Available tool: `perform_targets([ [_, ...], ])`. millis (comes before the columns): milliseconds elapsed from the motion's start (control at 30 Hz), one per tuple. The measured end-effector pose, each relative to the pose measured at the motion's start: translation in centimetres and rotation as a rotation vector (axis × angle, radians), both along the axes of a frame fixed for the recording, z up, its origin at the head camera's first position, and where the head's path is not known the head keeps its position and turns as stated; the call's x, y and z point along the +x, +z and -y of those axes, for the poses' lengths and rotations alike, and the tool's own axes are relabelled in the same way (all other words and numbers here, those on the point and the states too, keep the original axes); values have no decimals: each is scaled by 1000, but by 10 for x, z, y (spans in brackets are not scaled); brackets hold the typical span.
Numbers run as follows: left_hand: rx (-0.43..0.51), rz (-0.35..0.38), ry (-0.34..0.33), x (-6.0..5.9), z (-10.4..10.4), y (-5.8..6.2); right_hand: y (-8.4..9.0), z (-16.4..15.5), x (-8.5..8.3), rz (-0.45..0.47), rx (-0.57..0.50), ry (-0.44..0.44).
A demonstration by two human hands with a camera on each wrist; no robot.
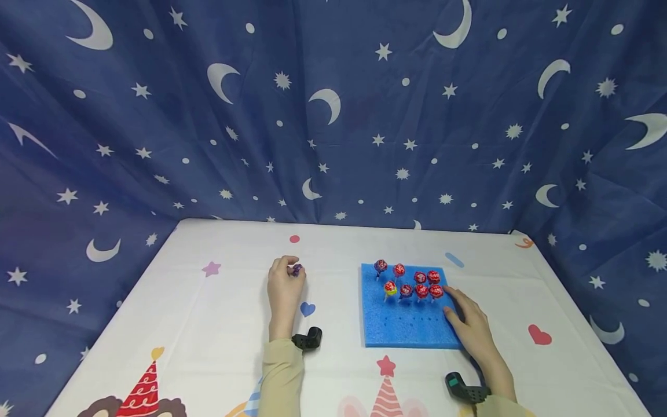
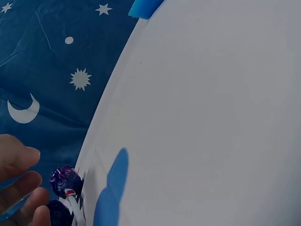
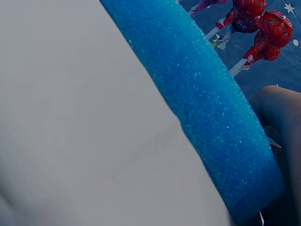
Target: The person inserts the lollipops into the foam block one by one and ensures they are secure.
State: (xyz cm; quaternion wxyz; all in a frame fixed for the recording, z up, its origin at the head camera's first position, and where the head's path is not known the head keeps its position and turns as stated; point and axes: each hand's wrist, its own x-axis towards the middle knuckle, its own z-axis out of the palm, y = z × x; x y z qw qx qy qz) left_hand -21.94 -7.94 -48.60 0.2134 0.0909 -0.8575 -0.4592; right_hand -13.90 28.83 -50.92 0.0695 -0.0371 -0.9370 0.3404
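Observation:
My left hand (image 1: 288,271) rests on the white tablecloth left of centre, its fingers curled round a purple lollipop (image 1: 297,269). The left wrist view shows two purple lollipops (image 2: 63,181) close together by the fingertips (image 2: 21,157). A blue foam block (image 1: 406,327) lies right of centre. Several red-wrapped lollipops (image 1: 420,285) stand upright in its far half, and the near rows of holes are bare. My right hand (image 1: 454,302) lies flat on the block's right side with fingers straight, next to the lollipops. In the right wrist view I see the foam edge (image 3: 202,99) and red lollipops (image 3: 274,26).
The tablecloth (image 1: 219,324) is printed with hearts, stars and party hats. A dark blue curtain with moons and stars (image 1: 333,116) hangs behind the table and down both sides. Black wrist cameras (image 1: 308,339) sit on both forearms.

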Motion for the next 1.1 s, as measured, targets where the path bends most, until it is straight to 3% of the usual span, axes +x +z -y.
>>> perform_targets([
  [333, -110, 41, -27, -3, 4, 1, 0, 0, -1, -14, 6, 4],
  [733, -254, 157, -56, -7, 7, 4, 1, 0, 1, 2, 12, 4],
  [1100, -281, 131, -80, -8, 7, 2, -1, -1, -1, 17, 2, -6],
])
